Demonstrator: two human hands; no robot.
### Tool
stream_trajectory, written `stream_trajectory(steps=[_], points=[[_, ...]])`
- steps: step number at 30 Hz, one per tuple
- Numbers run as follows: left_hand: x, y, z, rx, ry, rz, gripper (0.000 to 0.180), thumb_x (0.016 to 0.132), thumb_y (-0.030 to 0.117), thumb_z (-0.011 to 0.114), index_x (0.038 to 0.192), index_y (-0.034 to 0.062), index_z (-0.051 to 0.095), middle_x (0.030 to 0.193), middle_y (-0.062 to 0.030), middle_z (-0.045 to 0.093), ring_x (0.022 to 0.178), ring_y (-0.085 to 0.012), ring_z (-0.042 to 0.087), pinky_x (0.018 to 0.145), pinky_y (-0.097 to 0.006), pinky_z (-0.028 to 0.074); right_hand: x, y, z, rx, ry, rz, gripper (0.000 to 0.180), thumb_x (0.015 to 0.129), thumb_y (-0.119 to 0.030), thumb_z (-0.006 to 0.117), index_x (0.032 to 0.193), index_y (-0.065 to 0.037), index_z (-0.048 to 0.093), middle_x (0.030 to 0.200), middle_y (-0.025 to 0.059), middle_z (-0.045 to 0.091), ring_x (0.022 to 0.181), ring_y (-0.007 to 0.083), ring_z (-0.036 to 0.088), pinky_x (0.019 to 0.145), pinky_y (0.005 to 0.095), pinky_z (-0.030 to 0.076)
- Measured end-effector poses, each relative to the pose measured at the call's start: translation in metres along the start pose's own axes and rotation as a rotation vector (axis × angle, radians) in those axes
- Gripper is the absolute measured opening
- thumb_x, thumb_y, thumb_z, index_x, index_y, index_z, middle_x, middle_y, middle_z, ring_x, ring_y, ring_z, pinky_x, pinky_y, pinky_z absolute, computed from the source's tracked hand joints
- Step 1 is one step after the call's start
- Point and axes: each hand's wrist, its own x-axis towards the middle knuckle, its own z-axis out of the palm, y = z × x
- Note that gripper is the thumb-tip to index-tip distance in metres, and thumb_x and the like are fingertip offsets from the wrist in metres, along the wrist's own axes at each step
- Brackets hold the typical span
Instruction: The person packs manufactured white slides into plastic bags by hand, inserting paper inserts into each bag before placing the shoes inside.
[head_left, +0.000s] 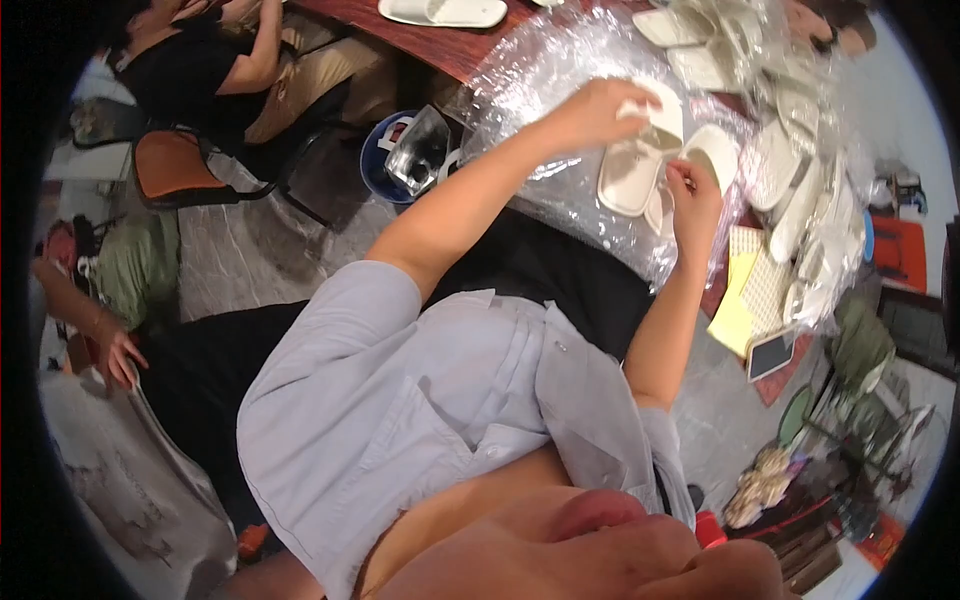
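A pair of cream-white slippers lies on clear plastic wrap in front of me: a left slipper and a right slipper, side by side. Over the strap of the left slipper reaches my left hand, its thumb and fingers apart; whether it touches the strap I cannot tell. Beside the right slipper, my right hand has its fingers curled and the tips pinched together. Anything between those fingertips is too small to make out. The hand partly covers the slippers' near side.
More plastic-wrapped slippers are heaped along the right. Another white slipper lies on the red-brown table. Near a yellow sheet is a phone. A blue bin and an orange-brown chair stand left, with a seated person.
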Motion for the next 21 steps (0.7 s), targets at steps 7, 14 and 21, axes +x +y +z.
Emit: stream_trajectory(steps=[7,14,21], points=[[-0.02,0.038,-0.062,-1.729,0.253,-0.264,0.062,0.095,0.037,0.053,0.148,0.0164,0.028,0.116,-0.0181,0.06,0.114,-0.0322,0.056,0.097,-0.046,0.046,0.001,0.042,-0.035,2.092,-0.157,-0.004,0.051,0.095,-0.009,0.054,0.143,-0.002,0.037,0.13,0.0206,0.049,0.118,0.0273,0.049,0.102,0.0381,0.043],[-0.049,0.02,-0.094,-1.492,0.512,-0.405,0.033,0.092,0.026,0.054,0.117,0.004,0.058,0.101,-0.0097,0.064,0.097,-0.0211,0.062,0.087,-0.036,0.049,-0.002,0.036,-0.03,1.626,-0.009,-0.019,0.038,0.097,-0.008,0.053,0.133,0.001,0.046,0.121,0.0171,0.057,0.103,0.0217,0.056,0.093,0.0349,0.047],[-0.054,0.051,-0.037,-0.27,0.001,-0.322,0.023,0.088,0.022,0.06,0.105,0.0067,0.067,0.086,-0.0064,0.067,0.086,-0.0154,0.064,0.079,-0.031,0.049,-0.016,0.023,-0.022,0.59,0.095,0.024,0.023,0.093,-0.011,0.059,0.112,0.001,0.063,0.109,0.0123,0.062,0.094,0.0203,0.06,0.085,0.0302,0.048]])
